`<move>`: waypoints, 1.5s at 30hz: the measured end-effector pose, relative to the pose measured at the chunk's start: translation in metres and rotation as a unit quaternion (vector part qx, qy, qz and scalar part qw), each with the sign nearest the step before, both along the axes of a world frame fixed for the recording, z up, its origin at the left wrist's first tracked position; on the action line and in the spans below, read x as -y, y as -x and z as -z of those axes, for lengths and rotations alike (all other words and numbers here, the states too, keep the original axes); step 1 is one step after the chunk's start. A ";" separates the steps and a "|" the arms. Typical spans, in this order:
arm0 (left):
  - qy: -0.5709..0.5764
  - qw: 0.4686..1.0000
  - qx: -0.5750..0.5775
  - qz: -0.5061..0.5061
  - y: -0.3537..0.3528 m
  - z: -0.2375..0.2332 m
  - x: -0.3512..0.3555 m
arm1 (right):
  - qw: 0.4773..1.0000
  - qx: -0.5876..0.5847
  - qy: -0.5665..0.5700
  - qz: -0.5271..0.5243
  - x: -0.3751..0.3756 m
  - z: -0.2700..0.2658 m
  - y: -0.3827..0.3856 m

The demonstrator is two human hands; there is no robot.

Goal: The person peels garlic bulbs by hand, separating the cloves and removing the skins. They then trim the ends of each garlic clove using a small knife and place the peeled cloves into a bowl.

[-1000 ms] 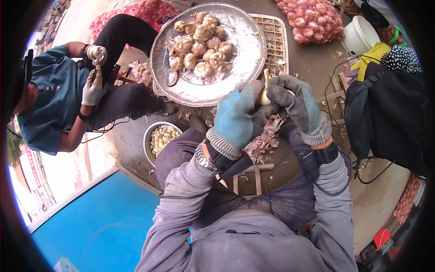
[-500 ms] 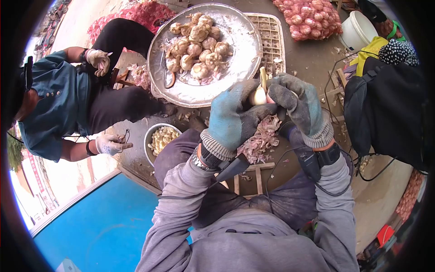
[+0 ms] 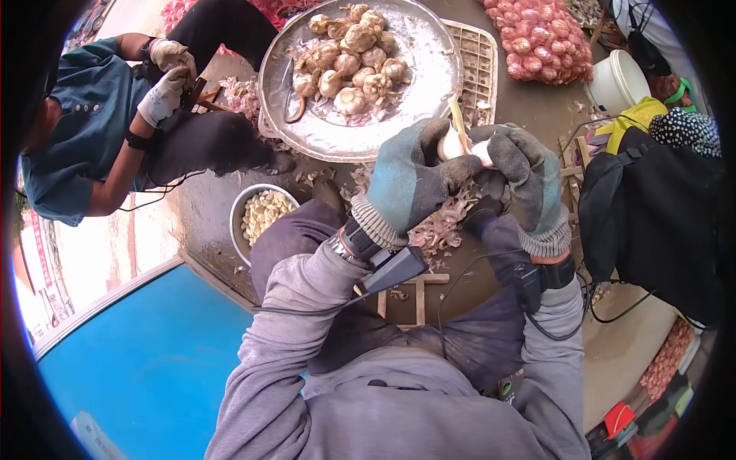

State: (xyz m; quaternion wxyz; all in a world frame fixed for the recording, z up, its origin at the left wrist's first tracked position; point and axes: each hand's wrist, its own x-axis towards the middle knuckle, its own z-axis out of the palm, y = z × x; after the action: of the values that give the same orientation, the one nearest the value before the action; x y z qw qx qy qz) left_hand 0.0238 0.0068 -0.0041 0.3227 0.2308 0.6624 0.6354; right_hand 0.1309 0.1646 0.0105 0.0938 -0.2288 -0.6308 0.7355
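My left hand (image 3: 418, 180), in a blue and grey glove, is closed around a garlic bulb (image 3: 451, 146) whose pale stem points up. Beside it my right hand (image 3: 525, 172), gloved the same way, pinches a white and pink garlic clove (image 3: 482, 152) against the bulb's right side. Both hands are just below the rim of a round metal tray (image 3: 310, 146), which holds several whole garlic bulbs (image 3: 360, 54) and a curved tool (image 3: 295, 107). Pink and white peels (image 3: 441, 226) lie on the ground beneath my hands.
A bowl of peeled cloves (image 3: 264, 213) stands by my left knee. Across to the left sits a co-worker (image 3: 84, 130) in white gloves. A net sack of garlic (image 3: 540, 38), a white bucket (image 3: 619, 80) and a black bag (image 3: 652, 199) are at the right. A blue panel (image 3: 169, 360) lies lower left.
The clove in my right hand now shows more clearly beside the bulb. The co-worker's hands have come together. The whole view has shifted slightly.
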 end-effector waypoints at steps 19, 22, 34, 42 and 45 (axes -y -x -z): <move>-0.090 0.976 0.188 0.062 0.017 -0.017 0.011 | 0.979 -0.042 0.194 -0.046 -0.007 -0.002 -0.003; -0.093 0.977 0.180 0.065 0.016 -0.019 0.010 | 0.986 -0.038 0.157 -0.039 -0.006 0.000 -0.004; -0.038 0.981 0.180 0.064 0.016 -0.012 0.005 | 0.999 -0.010 0.052 0.010 0.000 0.009 0.000; -0.102 0.993 0.049 0.044 0.005 -0.005 0.007 | 0.992 -0.065 0.092 0.051 0.000 0.012 -0.002; -0.086 0.990 0.103 0.046 0.006 -0.004 0.008 | 0.988 -0.023 0.148 0.047 0.002 0.008 0.002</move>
State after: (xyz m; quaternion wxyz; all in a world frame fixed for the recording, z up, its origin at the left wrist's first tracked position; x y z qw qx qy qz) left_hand 0.0176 -0.0014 -0.0003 0.3969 0.2220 0.5570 0.6949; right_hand 0.1290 0.1627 0.0024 0.1083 -0.2524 -0.5011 0.8207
